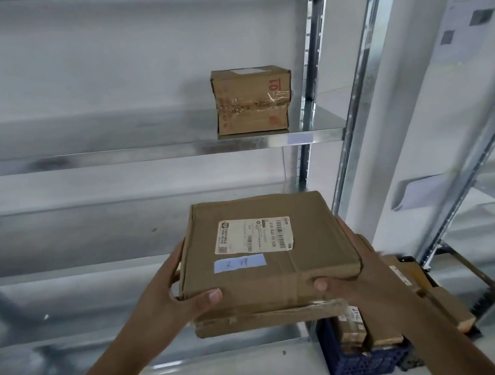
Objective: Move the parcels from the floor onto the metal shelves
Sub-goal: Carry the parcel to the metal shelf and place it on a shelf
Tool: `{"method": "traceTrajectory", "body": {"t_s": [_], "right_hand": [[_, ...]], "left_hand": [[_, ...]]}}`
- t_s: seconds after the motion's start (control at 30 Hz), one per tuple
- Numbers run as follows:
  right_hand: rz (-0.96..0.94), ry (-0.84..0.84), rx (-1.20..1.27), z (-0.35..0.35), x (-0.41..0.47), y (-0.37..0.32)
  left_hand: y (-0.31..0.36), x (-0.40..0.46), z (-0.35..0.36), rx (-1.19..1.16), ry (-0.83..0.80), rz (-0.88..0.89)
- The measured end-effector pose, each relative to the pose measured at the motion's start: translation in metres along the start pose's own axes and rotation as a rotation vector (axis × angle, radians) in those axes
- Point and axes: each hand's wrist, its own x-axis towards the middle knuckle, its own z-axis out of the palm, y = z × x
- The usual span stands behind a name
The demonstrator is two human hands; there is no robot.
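A flat brown cardboard parcel (265, 261) with a white shipping label and a blue tape strip is held in front of the metal shelves (146, 153). My left hand (174, 291) grips its left edge, thumb on top. On the right edge sits my right hand (360, 270), also thumb on top. The parcel hovers at the front of the lower shelf level (82, 271). A smaller taped brown box (252, 99) stands on the shelf above, near its right end.
A blue plastic crate (362, 360) with several more parcels sits on the floor at lower right. A second metal rack (465, 166) stands to the right. The shelf uprights (351, 117) frame the right side. A white wall is behind.
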Motion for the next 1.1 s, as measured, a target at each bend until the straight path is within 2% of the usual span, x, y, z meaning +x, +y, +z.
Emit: {"method": "traceTrajectory", "body": {"t_s": [0.13,0.37,0.47,0.93,1.1], "right_hand": [[-0.018,0.019,-0.078,0.009,0.044,0.018],[-0.027,-0.076,-0.045,0.010,0.119,0.062],[0.024,-0.040,-0.035,0.009,0.154,0.081],[0.020,-0.074,-0.050,0.002,0.322,0.168],[0.064,-0.099,-0.039,0.007,0.364,0.201]], "left_hand": [[-0.019,0.042,-0.010,0.018,-0.004,-0.003],[-0.056,0.111,-0.005,0.044,-0.046,-0.005],[-0.072,0.148,-0.004,0.069,-0.060,0.001],[-0.177,0.314,0.020,0.026,-0.014,-0.018],[-0.200,0.358,0.025,0.032,-0.056,-0.030]]}}
